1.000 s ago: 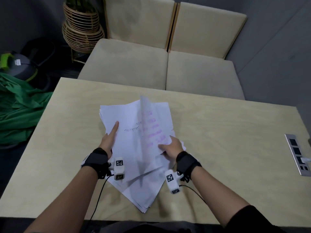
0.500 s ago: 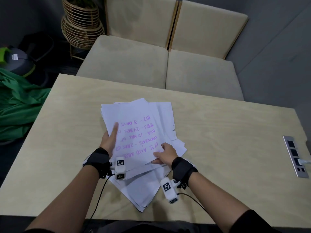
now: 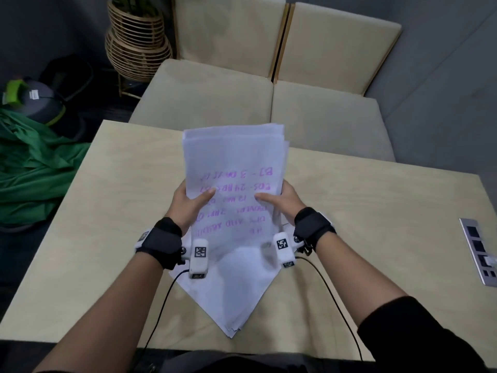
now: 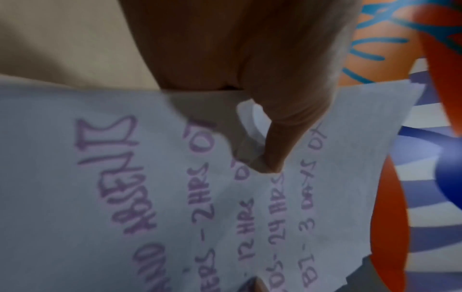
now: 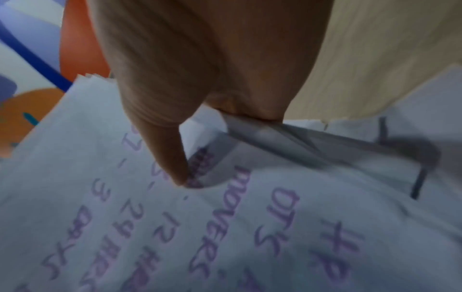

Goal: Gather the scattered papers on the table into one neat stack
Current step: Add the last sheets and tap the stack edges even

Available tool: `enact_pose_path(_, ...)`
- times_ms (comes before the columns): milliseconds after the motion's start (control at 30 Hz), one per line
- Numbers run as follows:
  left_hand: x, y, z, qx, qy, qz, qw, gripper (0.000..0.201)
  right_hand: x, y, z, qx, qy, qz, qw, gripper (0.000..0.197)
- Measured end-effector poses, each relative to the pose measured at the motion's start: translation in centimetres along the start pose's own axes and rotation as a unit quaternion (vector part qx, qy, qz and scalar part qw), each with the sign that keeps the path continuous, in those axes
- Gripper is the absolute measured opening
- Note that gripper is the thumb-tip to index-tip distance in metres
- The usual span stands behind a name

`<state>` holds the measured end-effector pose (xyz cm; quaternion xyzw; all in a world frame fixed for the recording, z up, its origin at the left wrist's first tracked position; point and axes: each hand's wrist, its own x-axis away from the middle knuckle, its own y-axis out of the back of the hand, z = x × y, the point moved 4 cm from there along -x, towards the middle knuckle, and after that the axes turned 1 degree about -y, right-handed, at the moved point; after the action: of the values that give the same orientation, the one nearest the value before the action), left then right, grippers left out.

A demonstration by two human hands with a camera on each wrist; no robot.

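A bundle of white papers (image 3: 234, 162) stands tilted up off the wooden table (image 3: 376, 211), its top sheet covered in upside-down purple handwriting. My left hand (image 3: 188, 203) grips the bundle's left edge, thumb on the front. My right hand (image 3: 279, 200) grips the right edge the same way. The left wrist view shows my thumb pressed on the written sheet (image 4: 175, 197); the right wrist view shows the other thumb on that sheet (image 5: 225, 227). More white sheets (image 3: 231, 292) lie flat on the table under my wrists, skewed toward the near edge.
A metal socket panel (image 3: 478, 251) is set into the table at the right. Beige seat cushions (image 3: 215, 98) stand beyond the far edge. A wicker basket (image 3: 137, 41) and green cloth (image 3: 35, 157) lie off to the left.
Both hands have taken hold of the upper papers at their sides and lifted them upright off the table, squared together. Earlier the left hand lay flat on the pile.
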<state>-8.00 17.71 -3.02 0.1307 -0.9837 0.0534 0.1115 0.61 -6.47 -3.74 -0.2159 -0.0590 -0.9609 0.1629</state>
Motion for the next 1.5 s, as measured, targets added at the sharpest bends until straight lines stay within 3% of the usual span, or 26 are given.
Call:
enact_pose_path(133, -0.5, -1.0, -4.0, -0.022, -0.081, -0.002, 0.996, 0.036, 0.4, 0.2, 2.8, -0.030, 0.073, -0.099, 0.992, 0.037)
enact_pose_path(233, -0.5, -1.6, -5.2, -0.029, -0.118, -0.020, 0.992, 0.046, 1.4, 0.3, 3.7, -0.037, 0.118, -0.132, 0.983, 0.028)
enact_pose_path(333, -0.2, -1.5, -4.8, -0.026, -0.099, -0.031, 0.994, 0.051, 2.5, 0.2, 3.2, -0.014, 0.130, -0.151, 0.980, 0.032)
enact_pose_path(433, -0.4, -0.6, -4.4, -0.004, -0.065, -0.038, 0.997, 0.058, 3.6, 0.9, 2.8, -0.051, 0.124, -0.144, 0.980, 0.050)
enact_pose_path(600, -0.8, -0.6, -5.3, 0.008, -0.063, -0.024, 0.998, 0.071, 4.6, 1.8, 5.2, -0.102, 0.166, -0.143, 0.970, 0.061)
enact_pose_path(800, -0.8, -1.0, -5.6, 0.012, -0.074, -0.026, 0.997, 0.068, 4.9, 0.2, 7.5, -0.054, 0.192, -0.103, 0.975, 0.061)
enact_pose_path(933, -0.9, -0.5, -5.5, -0.017, -0.047, 0.004, 0.999, 0.056, 5.8, 1.2, 9.8, -0.017, 0.236, -0.124, 0.964, 0.064)
enact_pose_path(1000, -0.8, -0.8, -5.5, -0.022, -0.047, 0.029, 0.998, 0.054, 6.8, 1.0, 12.1, 0.083, 0.291, -0.160, 0.940, 0.064)
enact_pose_path(1033, -0.7, -1.0, -5.6, -0.020, -0.050, 0.038, 0.998, 0.054, 7.4, 0.7, 13.5, 0.141, 0.340, -0.176, 0.913, 0.065)
enact_pose_path(1067, -0.7, -1.1, -5.6, -0.019, -0.053, 0.043, 0.997, 0.054, 8.0, 0.3, 14.8, 0.205, 0.398, -0.191, 0.873, 0.067)
enact_pose_path(1133, -0.6, -1.2, -5.7, -0.016, -0.056, 0.053, 0.997, 0.055, 9.0, -1.4, 16.9, 0.364, 0.501, -0.216, 0.755, 0.074)
enact_pose_path(1200, -0.5, -1.2, -5.6, -0.013, -0.058, 0.064, 0.996, 0.056, 9.0, -4.0, 17.2, 0.504, 0.536, -0.186, 0.651, 0.081)
enact_pose_path(1233, -0.5, -1.2, -5.6, -0.011, -0.058, 0.067, 0.996, 0.057, 8.6, -5.3, 16.6, 0.555, 0.527, -0.154, 0.625, 0.083)
enact_pose_path(1300, -0.4, -1.3, -5.8, -0.002, -0.057, 0.068, 0.996, 0.055, 7.7, -7.2, 14.9, 0.637, 0.473, -0.108, 0.599, 0.087)
enact_pose_path(1400, -0.5, -1.3, -5.7, 0.000, -0.053, 0.071, 0.996, 0.055, 7.0, -7.6, 13.9, 0.674, 0.432, -0.102, 0.591, 0.089)
enact_pose_path(1467, -0.6, -1.2, -5.5, -0.003, -0.044, 0.072, 0.996, 0.054, 7.3, -6.6, 15.0, 0.637, 0.443, -0.120, 0.620, 0.091)
enact_pose_path(1500, -0.7, -1.2, -5.3, -0.006, -0.039, 0.070, 0.997, 0.052, 7.4, -5.6, 15.7, 0.604, 0.441, -0.136, 0.650, 0.094)
